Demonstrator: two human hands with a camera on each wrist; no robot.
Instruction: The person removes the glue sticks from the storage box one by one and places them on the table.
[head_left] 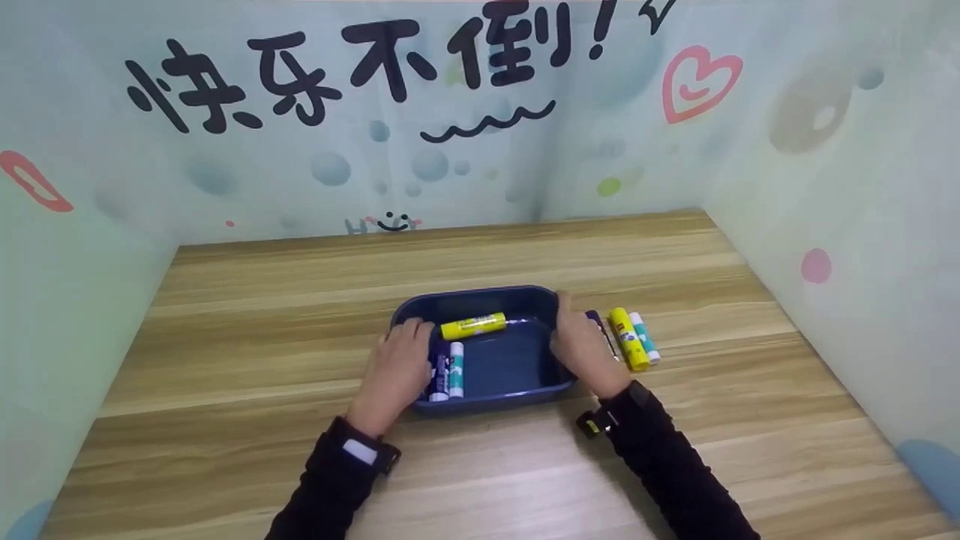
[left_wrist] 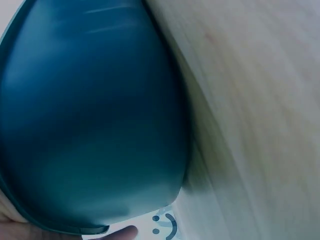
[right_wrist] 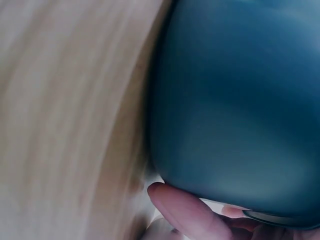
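A dark blue rectangular basin (head_left: 517, 360) stands on the wooden table between both hands. My left hand (head_left: 396, 364) grips its left rim, and my right hand (head_left: 586, 346) holds the right rim. Inside lie a yellow glue stick (head_left: 474, 325) near the back wall, plus a purple one (head_left: 440, 375) and a white-and-teal one (head_left: 457, 370) side by side at the left, partly behind the left hand. Each wrist view is filled by the basin's outer wall (left_wrist: 95, 115), with fingers (right_wrist: 185, 210) curled at the rim in the right one.
Just right of the basin, outside it, lie a purple stick (head_left: 600, 331) partly hidden by the right hand, a yellow glue stick (head_left: 628, 339) and a white-and-teal one (head_left: 644, 337). A printed backdrop (head_left: 465, 172) encloses the table (head_left: 262, 322) at the back and sides.
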